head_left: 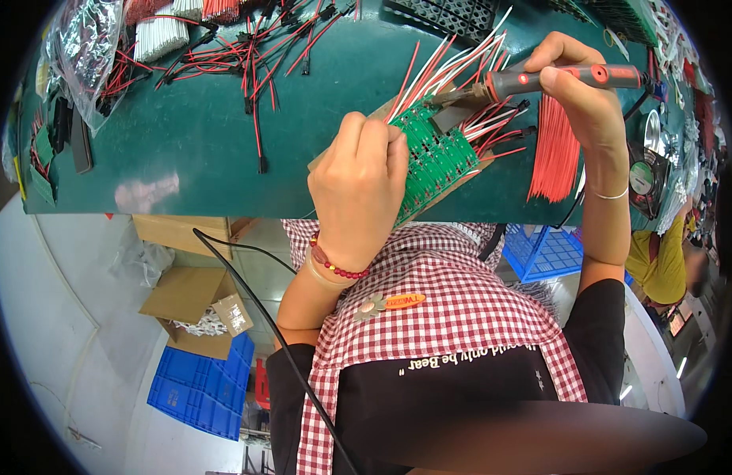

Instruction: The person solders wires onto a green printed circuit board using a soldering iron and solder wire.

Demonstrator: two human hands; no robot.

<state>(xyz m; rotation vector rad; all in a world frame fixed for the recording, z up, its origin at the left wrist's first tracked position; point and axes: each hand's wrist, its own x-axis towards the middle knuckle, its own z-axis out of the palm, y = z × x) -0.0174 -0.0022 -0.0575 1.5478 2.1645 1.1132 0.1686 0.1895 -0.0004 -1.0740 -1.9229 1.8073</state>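
My right hand (592, 107) grips the dark grey handle of a soldering iron (560, 78) with red marks on it. The iron's metal tip points left and meets the far edge of a green circuit board panel (439, 162). Closed fingers of my left hand (356, 182) rest at the panel's left side; what they pinch is hidden. Red and white wires (441, 75) fan out from the panel's far edge, and more with black connectors (527, 131) lie at its right. Beneath the panel shows a brown board (459, 180).
Loose red-black wires with connectors (251, 67) spread over the green table (200, 142). A bundle of red wires (554, 150) lies under my right hand, beside a small fan (647, 182). A black tray (445, 17) is at the back. A black cable (259, 297) hangs at left.
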